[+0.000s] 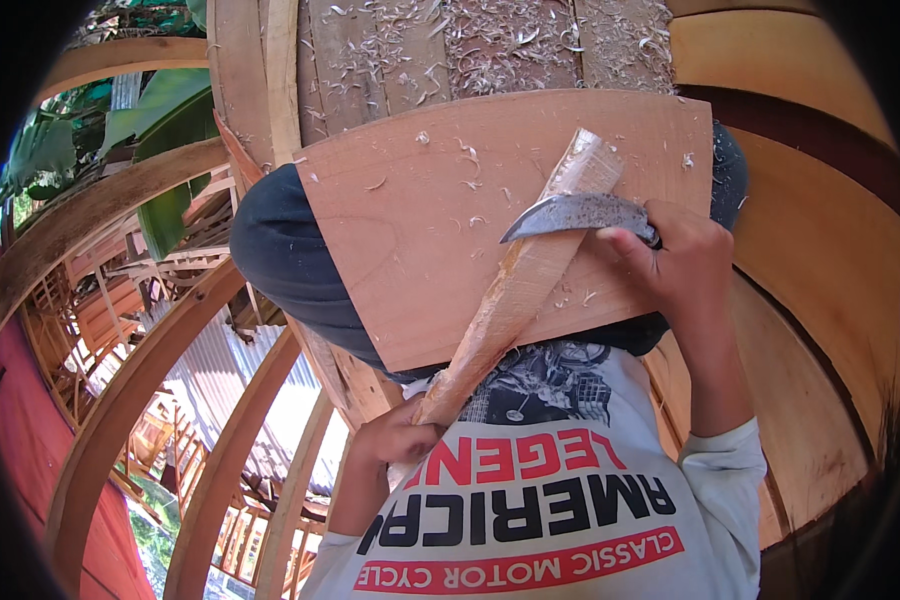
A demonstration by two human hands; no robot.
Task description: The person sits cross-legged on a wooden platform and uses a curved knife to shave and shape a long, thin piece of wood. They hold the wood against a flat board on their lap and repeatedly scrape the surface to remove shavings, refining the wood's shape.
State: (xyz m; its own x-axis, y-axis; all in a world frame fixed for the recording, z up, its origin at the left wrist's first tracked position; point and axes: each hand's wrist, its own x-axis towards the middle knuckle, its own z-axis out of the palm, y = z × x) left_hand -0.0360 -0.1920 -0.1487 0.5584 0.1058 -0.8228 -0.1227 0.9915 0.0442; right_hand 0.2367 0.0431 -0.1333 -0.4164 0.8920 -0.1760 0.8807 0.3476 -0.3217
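Note:
My left hand (397, 437) is closed around the near end of a long, pale piece of wood (500, 305), close to my shirt. The wood slants away to the right, and its far end looks freshly cut. In my right hand (685, 255) is a curved knife (580, 213) with a dark, worn metal blade. Its blade lies across the upper part of the wood, edge against the surface; my fingers hide the handle. Beneath them a flat wooden board (400, 250) rests over my lap, with a few curled shavings on it.
Beyond the board, planks (370, 60) are strewn with wood shavings (515, 40). Curved wooden ribs (140, 400) rise on the left, with gaps between them. Wide curved planks (820, 260) form a wall on the right. Corrugated metal sheets (210, 375) lie below, outside the ribs.

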